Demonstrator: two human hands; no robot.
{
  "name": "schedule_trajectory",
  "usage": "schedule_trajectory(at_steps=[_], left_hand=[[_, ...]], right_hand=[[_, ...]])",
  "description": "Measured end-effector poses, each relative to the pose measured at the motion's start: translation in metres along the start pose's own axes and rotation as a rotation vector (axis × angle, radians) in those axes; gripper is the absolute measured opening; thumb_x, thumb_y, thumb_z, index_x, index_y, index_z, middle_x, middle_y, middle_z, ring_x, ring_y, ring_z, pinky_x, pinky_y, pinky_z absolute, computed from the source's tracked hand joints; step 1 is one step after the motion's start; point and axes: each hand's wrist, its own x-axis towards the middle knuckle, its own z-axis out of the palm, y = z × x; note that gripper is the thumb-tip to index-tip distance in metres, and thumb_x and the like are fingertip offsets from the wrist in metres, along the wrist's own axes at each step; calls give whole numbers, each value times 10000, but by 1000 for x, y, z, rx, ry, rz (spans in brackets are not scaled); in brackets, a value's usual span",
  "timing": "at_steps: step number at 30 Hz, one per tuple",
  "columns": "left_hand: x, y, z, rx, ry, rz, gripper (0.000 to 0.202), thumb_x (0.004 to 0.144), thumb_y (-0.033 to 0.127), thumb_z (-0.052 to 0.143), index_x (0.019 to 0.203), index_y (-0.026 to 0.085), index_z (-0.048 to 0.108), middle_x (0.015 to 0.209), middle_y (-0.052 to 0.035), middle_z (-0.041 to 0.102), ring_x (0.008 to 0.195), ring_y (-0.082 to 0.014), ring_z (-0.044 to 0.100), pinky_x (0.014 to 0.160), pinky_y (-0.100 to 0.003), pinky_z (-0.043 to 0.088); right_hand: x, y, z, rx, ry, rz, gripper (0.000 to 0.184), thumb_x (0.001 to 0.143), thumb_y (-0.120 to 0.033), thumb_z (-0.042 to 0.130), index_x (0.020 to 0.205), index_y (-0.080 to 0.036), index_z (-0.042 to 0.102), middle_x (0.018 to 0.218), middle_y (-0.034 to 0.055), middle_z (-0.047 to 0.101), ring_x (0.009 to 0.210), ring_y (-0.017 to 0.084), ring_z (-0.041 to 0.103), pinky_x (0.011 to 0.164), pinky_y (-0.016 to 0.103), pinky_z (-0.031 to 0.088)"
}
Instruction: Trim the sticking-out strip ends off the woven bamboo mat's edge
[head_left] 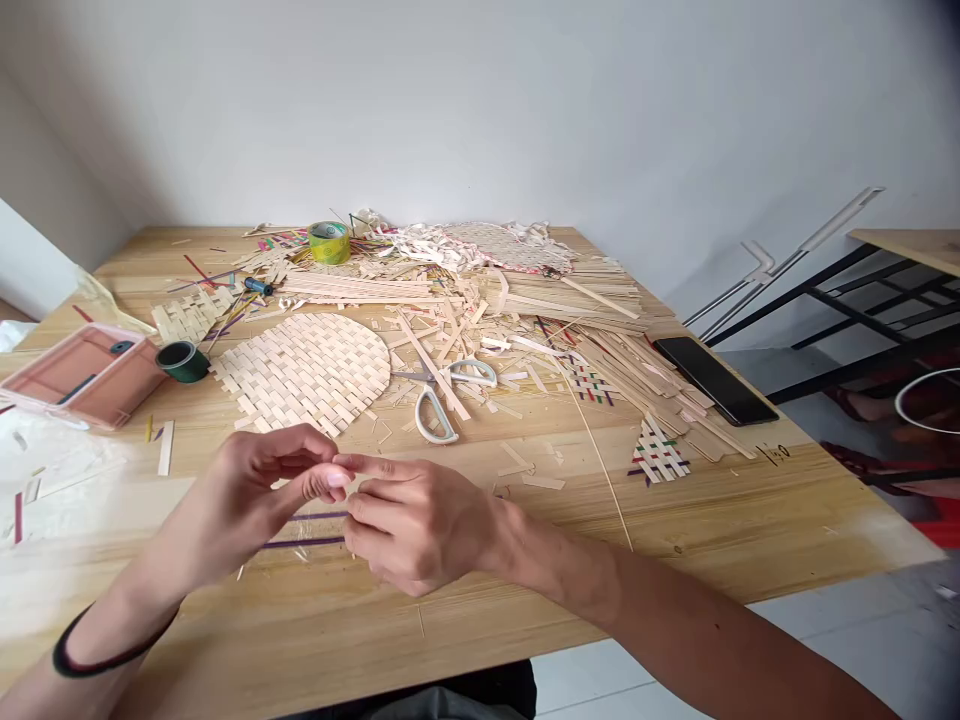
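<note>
Two purple strips [319, 541], narrow, straight, roughly parallel, show just below and between hands. Left hand [251, 495]: thumb and forefinger pinched; right hand [420, 520]: forefinger extended to meet them, others curled. Anything gripped: cannot tell. Seemingly fine fingertip step; next move probably calls for steady pinch. Beyond: pale woven mat [304, 365], open scissors [425, 378] beside.

On the table [675, 550], scissors [430, 380] lie right of the woven mat [304, 370].

Bright, diffuse light bleaches the desk [270, 645] with glare along its left edge and, more faintly, near its right corner. Wide-angle distortion stretches the picture's sides; its top right corner darkens.
</note>
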Motion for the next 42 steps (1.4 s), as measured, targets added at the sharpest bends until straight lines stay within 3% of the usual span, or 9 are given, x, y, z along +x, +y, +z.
schedule_trajectory(at_steps=[4, 8, 15, 29, 35, 36, 38, 40, 42], left_hand=[[-4, 3, 4, 44, -17, 73, 110, 954, 284, 703, 968, 254, 807, 908, -21, 833, 790, -175, 781, 705, -209, 590], [-6, 4, 6, 45, 44, 134, 140, 912, 207, 750, 992, 299, 820, 936, 11, 847, 800, -166, 794, 720, -195, 596], [-7, 3, 8, 18, 39, 169, 213, 899, 148, 752, 1028, 307, 811, 963, 10, 849, 818, -169, 797, 724, -210, 609], [-6, 1, 12, -5, 123, 225, 350, 871, 98, 759, 1099, 356, 822, 980, 19, 852, 803, -161, 800, 702, -208, 627], [-4, -9, 9, 85, 265, 157, 36, 860, 216, 802, 859, 251, 795, 756, 5, 814, 638, -154, 752, 591, -212, 583], [-1, -11, 7, 103, 273, 128, 79, 856, 254, 811, 795, 234, 765, 688, 7, 784, 593, -146, 721, 556, -211, 558], [6, -15, -2, 117, 255, 71, 232, 873, 341, 793, 702, 216, 699, 568, 18, 700, 509, -129, 640, 519, -219, 519], [14, -19, -13, 111, 280, 44, 311, 945, 434, 688, 737, 205, 719, 619, -12, 713, 568, -143, 656, 574, -243, 541], [19, -23, -27, 65, 379, 39, 353, 912, 529, 693, 994, 195, 768, 760, -40, 772, 570, -157, 674, 561, -273, 562]], right_hand=[[1, -1, 2, -20, 68, -30, 194, 918, -133, 529, 787, -189, 661, 808, 50, 761, 850, 166, 730, 1153, 326, 476], [2, -3, 1, -55, 110, -22, 191, 923, -136, 542, 799, -184, 680, 856, 53, 781, 901, 172, 735, 1140, 333, 491], [3, -4, -2, -77, 120, -21, 197, 937, -135, 554, 793, -196, 674, 860, 52, 780, 877, 175, 728, 1068, 320, 531], [2, -2, 2, -6, 111, -17, 204, 894, -149, 539, 773, -216, 689, 795, 35, 760, 843, 173, 710, 1128, 319, 487], [1, -1, 5, 17, 89, 5, 239, 913, -146, 524, 737, -216, 669, 734, 13, 723, 768, 157, 683, 1155, 331, 493], [1, 2, 2, 16, 98, 13, 244, 921, -139, 519, 742, -214, 667, 743, 10, 724, 759, 152, 678, 1178, 344, 479], [0, 12, -6, 30, 147, 74, 241, 925, -96, 506, 784, -197, 674, 777, 8, 730, 730, 140, 664, 1207, 386, 461], [-3, 26, -18, 30, 213, 246, 199, 926, -76, 525, 861, -173, 686, 876, 42, 746, 786, 152, 679, 1112, 398, 539], [-7, 43, -30, 32, 269, 473, 215, 927, -40, 516, 944, -165, 690, 1006, 81, 743, 912, 170, 698, 921, 350, 605]])
